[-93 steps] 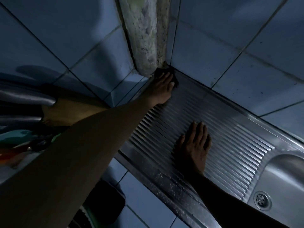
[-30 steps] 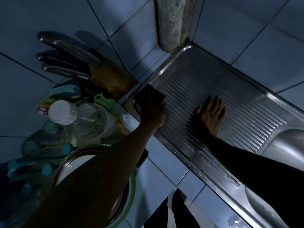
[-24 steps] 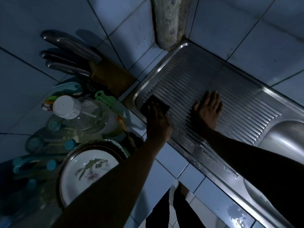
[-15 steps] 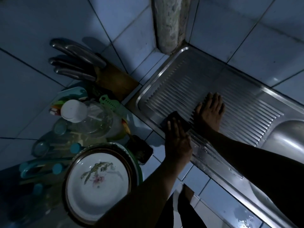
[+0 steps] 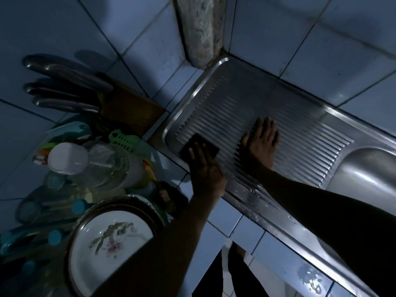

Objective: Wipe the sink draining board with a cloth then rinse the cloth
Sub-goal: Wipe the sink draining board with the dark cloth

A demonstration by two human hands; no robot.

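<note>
Two hands show: the left hand (image 5: 206, 168) and the right hand (image 5: 260, 144), both on one ribbed draining board (image 5: 300, 133). One dark cloth (image 5: 199, 146) lies under the left hand. One sink bowl (image 5: 368, 174) shows at the right edge. Left of the board stands one wooden knife block (image 5: 130, 110) with three metal handles (image 5: 64, 86) sticking out. One clear bottle with one white cap (image 5: 68, 158) lies among the crockery. One flowered plate (image 5: 111, 251) sits in the stack; how many plates lie under it cannot be told. One green plastic piece (image 5: 123, 139) shows beside the bottle.
</note>
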